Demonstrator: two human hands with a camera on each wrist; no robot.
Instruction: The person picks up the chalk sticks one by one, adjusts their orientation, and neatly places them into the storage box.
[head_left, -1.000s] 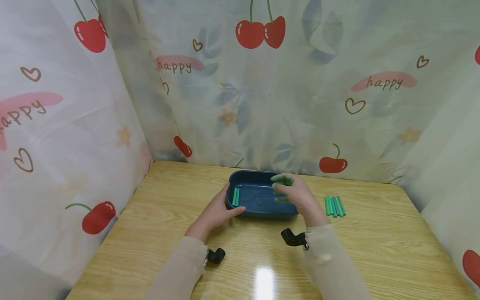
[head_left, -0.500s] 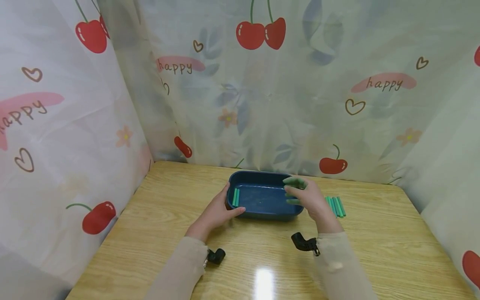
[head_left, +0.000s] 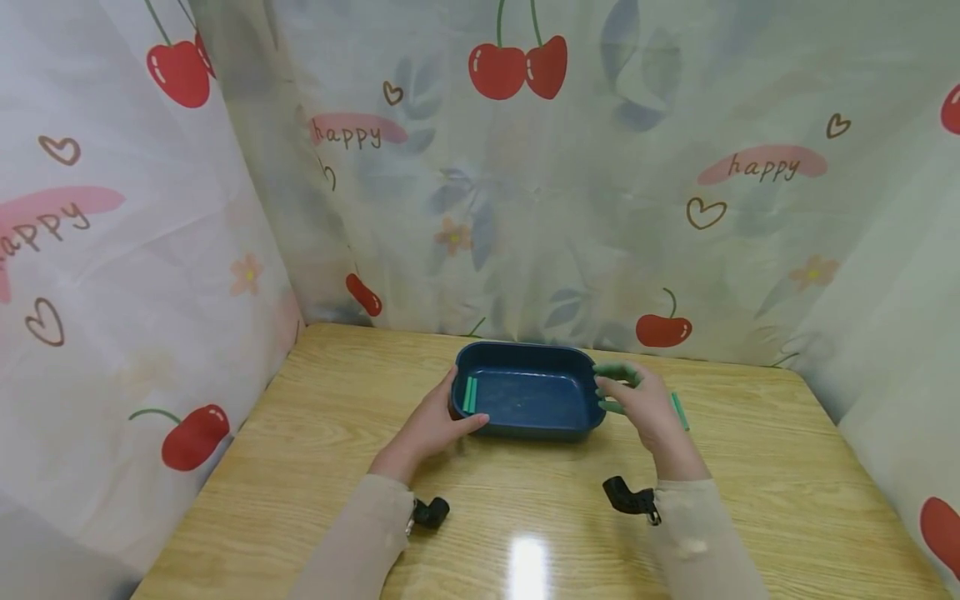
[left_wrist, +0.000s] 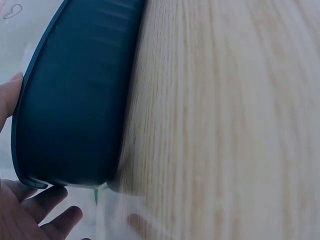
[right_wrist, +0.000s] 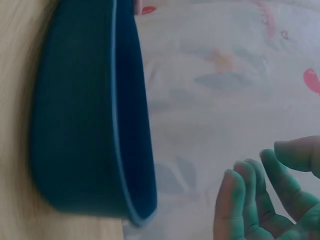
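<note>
My left hand (head_left: 429, 427) grips the left end of a dark blue oval-cornered bin (head_left: 532, 428). In the left wrist view its thumb (left_wrist: 9, 97) lies at the bin's rim and its fingers (left_wrist: 47, 205) spread at the end wall. Two slim green sticks (head_left: 470, 395) lie side by side inside the bin at its left end. Beside the right end hovers my right hand (head_left: 647, 408), its fingers loosely bent and stained green. The right wrist view shows nothing between that thumb and those fingers (right_wrist: 232, 200). Another green stick (head_left: 679, 412) shows on the table behind this hand, which hides its neighbours.
The wooden table (head_left: 330, 367) carries the bin near its back edge. A cherry-print curtain (head_left: 525, 208) closes off the back and both sides. Each wrist wears a small black camera mount (head_left: 630, 500).
My right hand has moved rightward from over the bin to beside its right end, now covering most of the loose green sticks. My left hand and the bin have stayed put.
</note>
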